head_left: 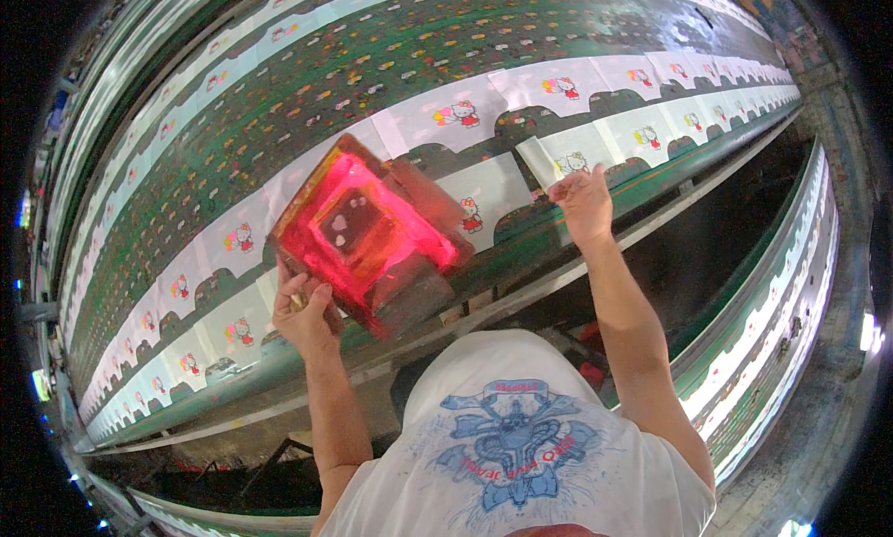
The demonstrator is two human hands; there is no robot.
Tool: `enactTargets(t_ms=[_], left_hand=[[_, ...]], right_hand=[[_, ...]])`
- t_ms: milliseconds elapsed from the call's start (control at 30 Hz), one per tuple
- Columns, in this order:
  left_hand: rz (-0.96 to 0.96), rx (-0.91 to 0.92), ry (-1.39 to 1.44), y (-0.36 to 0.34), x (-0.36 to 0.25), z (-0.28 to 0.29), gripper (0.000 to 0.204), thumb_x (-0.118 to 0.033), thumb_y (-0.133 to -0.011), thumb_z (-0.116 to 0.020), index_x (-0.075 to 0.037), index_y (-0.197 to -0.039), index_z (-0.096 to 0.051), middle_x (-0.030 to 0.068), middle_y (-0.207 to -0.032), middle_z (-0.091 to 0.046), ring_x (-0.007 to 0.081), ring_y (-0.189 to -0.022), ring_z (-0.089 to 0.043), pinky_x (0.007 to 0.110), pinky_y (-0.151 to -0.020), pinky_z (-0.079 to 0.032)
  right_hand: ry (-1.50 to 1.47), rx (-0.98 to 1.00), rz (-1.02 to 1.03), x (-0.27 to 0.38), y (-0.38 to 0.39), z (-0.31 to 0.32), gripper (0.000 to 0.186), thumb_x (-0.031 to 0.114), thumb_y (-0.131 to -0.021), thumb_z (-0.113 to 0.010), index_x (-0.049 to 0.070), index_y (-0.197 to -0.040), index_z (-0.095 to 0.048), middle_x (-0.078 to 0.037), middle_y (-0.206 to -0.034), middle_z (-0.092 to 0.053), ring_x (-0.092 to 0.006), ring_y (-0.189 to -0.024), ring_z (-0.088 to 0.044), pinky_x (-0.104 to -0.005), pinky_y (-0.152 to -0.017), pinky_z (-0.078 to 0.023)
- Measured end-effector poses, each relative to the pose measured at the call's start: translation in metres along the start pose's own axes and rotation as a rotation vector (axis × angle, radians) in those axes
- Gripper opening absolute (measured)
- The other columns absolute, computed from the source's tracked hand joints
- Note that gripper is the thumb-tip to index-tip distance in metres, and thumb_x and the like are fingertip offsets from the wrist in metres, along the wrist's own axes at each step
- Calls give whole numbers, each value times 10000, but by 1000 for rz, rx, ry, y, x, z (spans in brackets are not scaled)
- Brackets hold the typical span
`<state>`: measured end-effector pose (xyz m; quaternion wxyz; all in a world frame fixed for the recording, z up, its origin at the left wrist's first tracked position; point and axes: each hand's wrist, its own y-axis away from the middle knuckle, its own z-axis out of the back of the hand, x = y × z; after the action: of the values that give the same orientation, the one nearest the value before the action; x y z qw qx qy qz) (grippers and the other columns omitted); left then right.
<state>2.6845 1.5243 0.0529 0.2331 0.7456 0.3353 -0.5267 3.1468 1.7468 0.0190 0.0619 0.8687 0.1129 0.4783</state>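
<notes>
Pinching frame over table's near side with left hand. Touching curled sheet along table's near edge with right hand; can't tell if pinching. Possible smears on table from one-handed frame sag; possible sheet crease from uneven tug.

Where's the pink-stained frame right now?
In the head view, the pink-stained frame is left of centre, gripped at its left side by the left hand, over the near edge of the long green table.
</notes>
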Motion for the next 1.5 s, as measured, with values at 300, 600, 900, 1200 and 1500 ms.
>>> enactTargets(t_ms=[300, 600, 900, 1200, 1500], left_hand=[[-6, -80, 26, 9, -10, 36, 346, 228, -857, -749, 30, -1140, -772, 178, -1781, -528, 175, -1052, -799, 266, -809, -668], [-1, -16, -61, 10, -6, 18, 327, 195, -840, -788, 23, -1118, -773, 214, -1794, -497, 172, -1090, -788, 289, -882, -669], [26, 202, -84, 30, 53, -104, 345, 200, -820, -802, 46, -1126, -761, 255, -1835, -411, 197, -1166, -779, 329, -963, -674], [134, 389, 12, 79, 144, -269, 350, 163, -803, -866, 18, -1107, -773, 286, -1846, -364, 328, -1521, -623, 393, -1143, -614], [221, 320, -251, 109, 171, -325, 354, 124, -771, -897, 43, -1102, -803, 259, -1813, -445, 175, -1195, -765, 327, -967, -638]], right_hand=[[540, 379, 31, -21, 38, -40, 809, 705, -1196, -435, -9, -960, -731, -142, -858, -752, -258, -804, -720, -414, -881, -598], [716, 444, 207, -2, 76, -48, 547, 496, -1196, -613, -21, -1098, -763, -127, -1084, -782, -247, -1041, -734, -442, -1040, -564], [705, 369, 231, 9, 97, -29, 460, 331, -1200, -665, -21, -1496, -680, -174, -1439, -757, -274, -1372, -692, -421, -1167, -544], [733, 91, 78, 85, 64, 108, 446, 280, -1186, -696, -35, -1500, -693, -147, -1434, -764, -218, -1338, -698, -380, -1164, -540], [1308, 388, 707, 143, 32, 160, 369, 104, -967, -839, 85, -1329, -768, -136, -1355, -747, -404, -1273, -707, -531, -1117, -569]])
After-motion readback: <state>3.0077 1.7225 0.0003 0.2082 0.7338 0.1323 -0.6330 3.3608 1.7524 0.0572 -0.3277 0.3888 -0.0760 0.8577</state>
